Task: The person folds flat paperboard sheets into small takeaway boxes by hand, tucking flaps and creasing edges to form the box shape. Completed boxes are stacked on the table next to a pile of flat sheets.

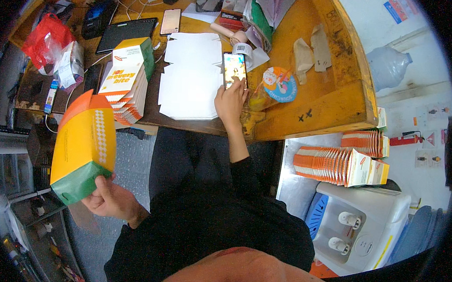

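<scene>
Down at our left side, off the desk, our left hand holds a folded yellow and orange cardboard box with a green end. The fingers are closed on that green lower end, with the thumb pressed on its face. The long axis of the box runs up and slightly left from the hand, so the orange end points toward the stack of flat printed cartons that lies on the desk just above it. Between box and stack we see only a narrow gap.

Our right hand rests at the front edge of the desk, well apart from the box. Its fingers touch the lower end of an upright smartphone with a lit screen; we cannot tell if they grip it. A pile of white flat card blanks lies just left of this hand, between phone and cartons. Open room remains over the dark lap below.
</scene>
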A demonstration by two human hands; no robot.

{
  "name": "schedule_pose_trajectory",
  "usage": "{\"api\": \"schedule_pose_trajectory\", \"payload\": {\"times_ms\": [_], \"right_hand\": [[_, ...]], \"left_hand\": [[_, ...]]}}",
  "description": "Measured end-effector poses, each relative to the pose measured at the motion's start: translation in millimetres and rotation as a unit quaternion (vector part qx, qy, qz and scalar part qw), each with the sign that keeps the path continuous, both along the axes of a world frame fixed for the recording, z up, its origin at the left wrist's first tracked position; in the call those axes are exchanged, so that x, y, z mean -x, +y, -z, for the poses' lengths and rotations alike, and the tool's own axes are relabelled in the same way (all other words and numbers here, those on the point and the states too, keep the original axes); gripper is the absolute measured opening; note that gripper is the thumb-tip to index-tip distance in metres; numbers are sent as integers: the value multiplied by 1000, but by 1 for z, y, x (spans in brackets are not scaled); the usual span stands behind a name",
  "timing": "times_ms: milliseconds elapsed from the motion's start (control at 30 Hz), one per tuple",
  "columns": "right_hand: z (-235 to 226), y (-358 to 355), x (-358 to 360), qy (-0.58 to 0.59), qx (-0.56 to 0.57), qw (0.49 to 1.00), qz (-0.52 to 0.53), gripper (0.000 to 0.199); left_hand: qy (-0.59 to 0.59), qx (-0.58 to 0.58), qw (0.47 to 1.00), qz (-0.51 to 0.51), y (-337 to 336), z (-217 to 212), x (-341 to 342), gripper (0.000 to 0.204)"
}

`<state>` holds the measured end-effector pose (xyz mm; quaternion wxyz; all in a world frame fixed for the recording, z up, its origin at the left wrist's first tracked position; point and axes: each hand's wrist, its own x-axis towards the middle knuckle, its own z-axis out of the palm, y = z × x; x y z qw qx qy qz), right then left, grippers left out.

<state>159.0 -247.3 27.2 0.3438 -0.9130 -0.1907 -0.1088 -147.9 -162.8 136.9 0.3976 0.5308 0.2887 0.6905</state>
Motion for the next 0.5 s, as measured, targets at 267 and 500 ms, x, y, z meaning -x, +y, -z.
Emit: {"api": "schedule_pose_trajectory", "payload": {"times_ms": [267,500], "right_hand": [[-98,-4,72,-95,-300,825,-470,101],[-141,-27,110,-161,-468,778,-387,23]], "left_hand": [[42,-112,992,-39,1,2,32,60],[-13,-11,991,136,-9,-22,-11,95]]}}
